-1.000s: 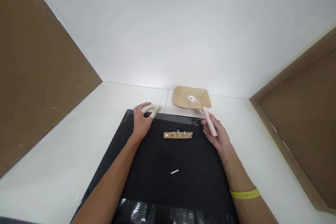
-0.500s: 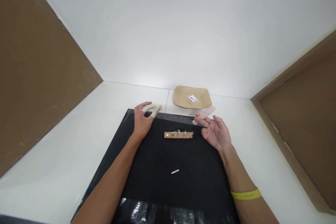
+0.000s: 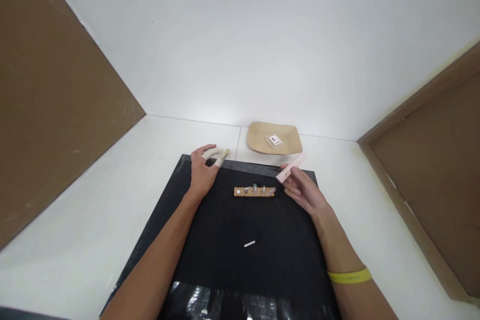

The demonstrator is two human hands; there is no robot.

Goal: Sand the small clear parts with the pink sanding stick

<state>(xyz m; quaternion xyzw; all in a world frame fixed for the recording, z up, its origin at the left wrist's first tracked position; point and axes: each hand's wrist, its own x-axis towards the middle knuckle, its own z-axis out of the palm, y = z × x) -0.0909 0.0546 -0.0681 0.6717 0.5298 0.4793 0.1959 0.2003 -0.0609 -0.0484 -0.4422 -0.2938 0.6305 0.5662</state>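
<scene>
My left hand (image 3: pixel 203 172) rests at the far left edge of the black mat (image 3: pixel 225 270), with pale finger cots on its thumb and index finger. Those two tips come together in a pinch; anything between them is too small to make out. On the right, my right hand (image 3: pixel 304 191) is closed on a flat pale pink strip (image 3: pixel 290 169), its thumb lying over the strip. Between the hands sits a narrow tan block (image 3: pixel 243 194) bearing several small clear pieces and a white dot. Nearer me lies a short silvery rod (image 3: pixel 249 243).
A brown paper tray (image 3: pixel 257 141) stands behind the mat against the white wall, holding a small clear case (image 3: pixel 275 140) with a printed label. Brown panels close in the left side (image 3: pixel 56 110) and right side (image 3: pixel 431 150). Glossy tape (image 3: pixel 225 305) runs along the mat's near edge.
My right hand has turned over, palm-up before, and its thumb now presses on the pink strip. My left hand stays in place, and the block and rod have not moved.
</scene>
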